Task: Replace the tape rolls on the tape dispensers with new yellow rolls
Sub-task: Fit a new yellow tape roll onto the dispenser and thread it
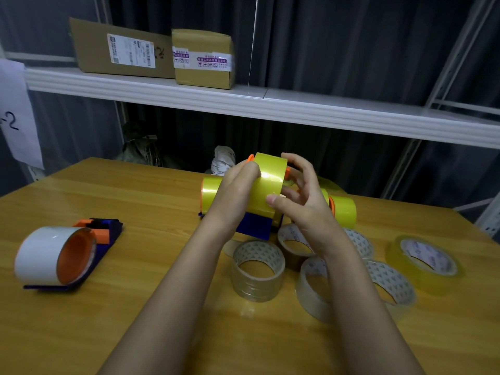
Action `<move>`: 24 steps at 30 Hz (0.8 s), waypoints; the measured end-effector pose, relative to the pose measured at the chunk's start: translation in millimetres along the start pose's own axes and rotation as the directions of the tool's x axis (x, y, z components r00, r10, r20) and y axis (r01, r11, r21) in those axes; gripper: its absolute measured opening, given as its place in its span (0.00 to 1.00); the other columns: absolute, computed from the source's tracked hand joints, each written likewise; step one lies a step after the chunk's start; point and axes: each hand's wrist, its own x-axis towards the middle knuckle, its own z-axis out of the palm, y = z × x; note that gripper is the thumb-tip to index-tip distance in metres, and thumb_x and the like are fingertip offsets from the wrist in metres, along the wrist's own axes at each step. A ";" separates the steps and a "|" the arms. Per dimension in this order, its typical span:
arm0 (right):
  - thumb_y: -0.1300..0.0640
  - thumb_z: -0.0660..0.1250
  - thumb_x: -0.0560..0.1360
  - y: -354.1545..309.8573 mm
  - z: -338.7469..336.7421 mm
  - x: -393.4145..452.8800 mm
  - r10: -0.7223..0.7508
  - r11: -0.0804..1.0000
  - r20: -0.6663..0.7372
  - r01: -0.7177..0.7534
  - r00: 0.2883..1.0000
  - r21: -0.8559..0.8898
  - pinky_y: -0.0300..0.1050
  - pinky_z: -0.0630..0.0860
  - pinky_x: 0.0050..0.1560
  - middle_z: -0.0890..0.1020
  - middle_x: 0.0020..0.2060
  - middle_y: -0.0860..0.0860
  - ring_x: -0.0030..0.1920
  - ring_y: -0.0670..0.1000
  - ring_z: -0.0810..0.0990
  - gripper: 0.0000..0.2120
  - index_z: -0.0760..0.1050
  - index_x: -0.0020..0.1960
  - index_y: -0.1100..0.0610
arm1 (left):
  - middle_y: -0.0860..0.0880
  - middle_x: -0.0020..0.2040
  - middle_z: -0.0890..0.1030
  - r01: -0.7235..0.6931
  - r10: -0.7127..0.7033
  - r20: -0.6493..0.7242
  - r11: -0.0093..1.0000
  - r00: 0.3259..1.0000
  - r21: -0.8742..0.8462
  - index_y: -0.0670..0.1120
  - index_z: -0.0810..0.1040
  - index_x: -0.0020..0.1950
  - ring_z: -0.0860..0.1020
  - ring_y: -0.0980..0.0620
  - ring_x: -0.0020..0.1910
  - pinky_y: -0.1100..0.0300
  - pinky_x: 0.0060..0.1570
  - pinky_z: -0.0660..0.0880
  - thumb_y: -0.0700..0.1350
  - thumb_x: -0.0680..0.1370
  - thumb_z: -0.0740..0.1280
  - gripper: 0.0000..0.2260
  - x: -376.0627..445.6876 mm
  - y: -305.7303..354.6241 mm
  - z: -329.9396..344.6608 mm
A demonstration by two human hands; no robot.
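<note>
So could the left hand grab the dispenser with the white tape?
Probably yes, but not right now. The dispenser with the white tape lies out in the open on the table's left side. The left hand is busy holding the yellow roll, so it must let go first.

Yellow tape roll (266,190), blue dispenser (255,226), orange hub (74,257), white roll (40,254).
</note>
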 end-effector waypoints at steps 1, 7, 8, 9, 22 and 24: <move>0.52 0.73 0.66 0.3 -0.1 0.2 0.016 1.000 0.011 -0.017 1.000 0.025 0.49 0.81 0.51 0.70 0.65 0.50 0.58 0.50 0.79 0.35 0.63 0.69 0.42 | 0.58 0.25 0.71 0.002 -0.002 0.000 1.000 1.000 -0.008 0.49 0.66 0.37 0.67 0.63 0.23 0.64 0.28 0.65 0.43 0.78 0.57 0.10 0.1 0.1 0.4; 0.53 0.71 0.68 -2.2 3.9 0.1 0.014 0.999 0.008 -0.014 1.000 0.033 0.55 0.82 0.50 0.72 0.63 0.52 0.54 0.49 0.81 0.31 0.65 0.68 0.44 | 0.58 0.23 0.70 -0.034 0.035 0.047 0.999 0.998 -0.028 0.48 0.66 0.36 0.68 0.61 0.24 0.66 0.26 0.65 0.44 0.76 0.57 0.09 0.6 2.1 0.7; 0.55 0.73 0.67 -2.3 3.4 -0.6 -0.023 1.000 0.018 0.022 1.000 0.015 0.51 0.81 0.49 0.71 0.63 0.52 0.56 0.51 0.80 0.32 0.65 0.68 0.44 | 0.57 0.24 0.70 -0.038 0.039 0.048 0.999 0.998 -0.026 0.48 0.66 0.35 0.67 0.61 0.25 0.66 0.25 0.65 0.44 0.76 0.57 0.09 1.1 1.7 0.4; 0.57 0.74 0.67 -1.2 2.4 -0.9 -0.053 0.999 0.029 0.053 0.998 0.002 0.48 0.80 0.48 0.70 0.64 0.52 0.58 0.52 0.78 0.34 0.65 0.69 0.44 | 0.57 0.25 0.69 -0.032 0.033 0.041 0.999 0.999 -0.022 0.48 0.65 0.36 0.67 0.61 0.25 0.66 0.25 0.64 0.43 0.78 0.56 0.10 1.4 1.2 0.3; 0.59 0.73 0.67 -2.5 1.0 -1.0 -0.046 0.999 0.032 0.047 0.998 -0.014 0.44 0.79 0.49 0.68 0.66 0.50 0.59 0.48 0.78 0.35 0.63 0.69 0.42 | 0.60 0.22 0.70 -0.023 0.023 0.013 1.000 1.000 -0.021 0.48 0.65 0.36 0.67 0.63 0.23 0.68 0.24 0.64 0.41 0.80 0.54 0.12 2.1 -1.1 -1.7; 0.53 0.71 0.69 -2.8 1.8 -0.6 -0.017 1.000 0.032 0.016 0.999 0.016 0.44 0.80 0.50 0.68 0.66 0.46 0.60 0.46 0.78 0.34 0.61 0.71 0.39 | 0.59 0.23 0.70 -0.031 0.032 0.023 0.999 0.999 -0.024 0.48 0.65 0.36 0.67 0.62 0.24 0.66 0.26 0.64 0.42 0.79 0.56 0.11 1.7 -0.6 -1.1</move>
